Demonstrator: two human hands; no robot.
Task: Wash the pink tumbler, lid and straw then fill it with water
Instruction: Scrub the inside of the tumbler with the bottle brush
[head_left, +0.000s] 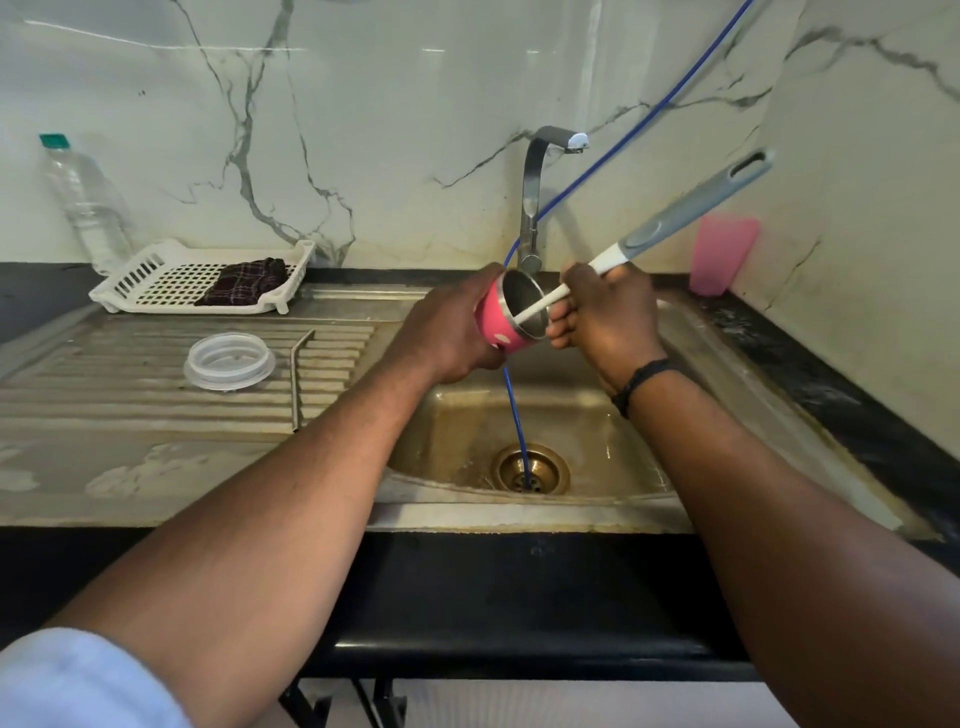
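Observation:
My left hand (449, 325) grips the pink tumbler (501, 325) over the sink basin, tilted so its steel mouth faces right. My right hand (605, 317) holds a long grey-and-white bottle brush (670, 221); its white shaft enters the tumbler's mouth and the brush head is hidden inside. The clear lid (228, 361) lies flat on the ribbed drainboard to the left. The bent metal straw (297, 382) lies just right of the lid.
The steel sink (457, 441) has a brass drain with a blue hose (514, 415) running into it. Behind stands the tap (535, 197), not running. A white rack (150, 283) with a dark cloth, a plastic bottle (85, 202) and a pink cup (719, 254) sit around.

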